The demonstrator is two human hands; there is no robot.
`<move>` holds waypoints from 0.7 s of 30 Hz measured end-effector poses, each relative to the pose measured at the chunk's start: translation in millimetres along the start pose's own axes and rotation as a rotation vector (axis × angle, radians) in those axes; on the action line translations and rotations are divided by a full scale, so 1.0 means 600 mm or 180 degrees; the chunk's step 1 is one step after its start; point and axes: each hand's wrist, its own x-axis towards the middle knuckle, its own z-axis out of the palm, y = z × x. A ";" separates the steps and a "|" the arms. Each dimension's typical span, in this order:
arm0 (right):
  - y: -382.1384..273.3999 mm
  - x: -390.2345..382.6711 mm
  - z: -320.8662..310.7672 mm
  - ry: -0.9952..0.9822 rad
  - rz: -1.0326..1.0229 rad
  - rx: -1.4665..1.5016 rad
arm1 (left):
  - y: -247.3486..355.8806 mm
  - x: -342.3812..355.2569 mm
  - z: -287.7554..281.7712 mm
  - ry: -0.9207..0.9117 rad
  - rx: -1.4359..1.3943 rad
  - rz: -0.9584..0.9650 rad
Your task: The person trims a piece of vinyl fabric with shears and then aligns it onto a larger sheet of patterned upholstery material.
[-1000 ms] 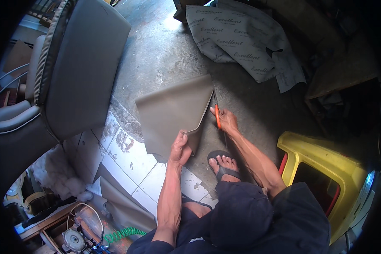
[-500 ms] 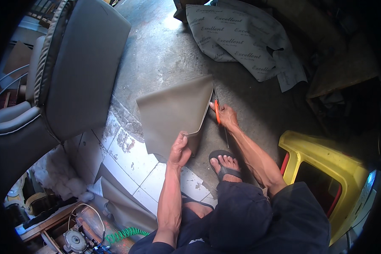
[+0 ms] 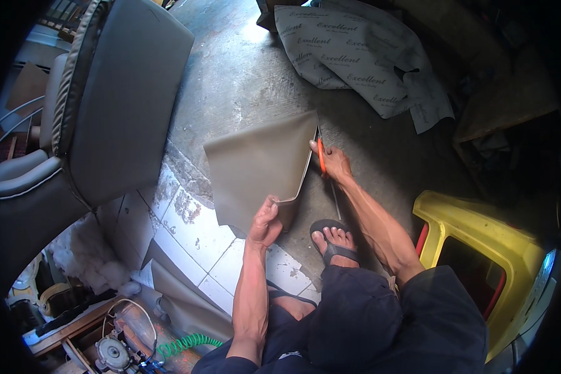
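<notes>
A folded piece of taupe synthetic leather (image 3: 255,165) is held up at its near edge over the floor. My left hand (image 3: 265,224) pinches its near corner, with the thumb on top. At the sheet's right edge, my right hand (image 3: 335,164) grips scissors with orange handles (image 3: 321,156). Their blades point away from me and lie along that edge, close to the far corner. How far the blades are apart is too small to tell.
A padded brown seat (image 3: 121,93) stands at the left. Patterned grey sheeting (image 3: 355,59) lies at the far right. Near my right arm is a yellow frame (image 3: 442,215). A green coiled hose (image 3: 187,344) and white stuffing (image 3: 90,255) sit at the lower left.
My right hand and the scissors have moved slightly away from me along the sheet's right edge. My left hand keeps its pinch on the corner.
</notes>
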 end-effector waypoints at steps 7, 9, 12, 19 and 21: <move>0.001 0.009 0.007 0.0053 -0.0123 0.0043 | 0.003 -0.004 -0.017 -0.0117 0.0100 -0.0099; 0.012 0.012 0.010 0.0050 -0.0129 0.0124 | 0.002 -0.005 -0.018 -0.0106 0.0351 -0.0214; 0.006 0.010 0.004 0.0093 -0.0140 0.0043 | 0.003 -0.007 0.000 -0.0039 0.0519 -0.0326; -0.011 0.019 -0.004 -0.0017 -0.0182 -0.0071 | 0.008 -0.008 -0.003 -0.0052 0.0922 -0.0538; 0.012 0.033 0.004 0.0208 -0.0398 -0.0229 | 0.012 -0.001 -0.020 -0.0069 0.1599 -0.0851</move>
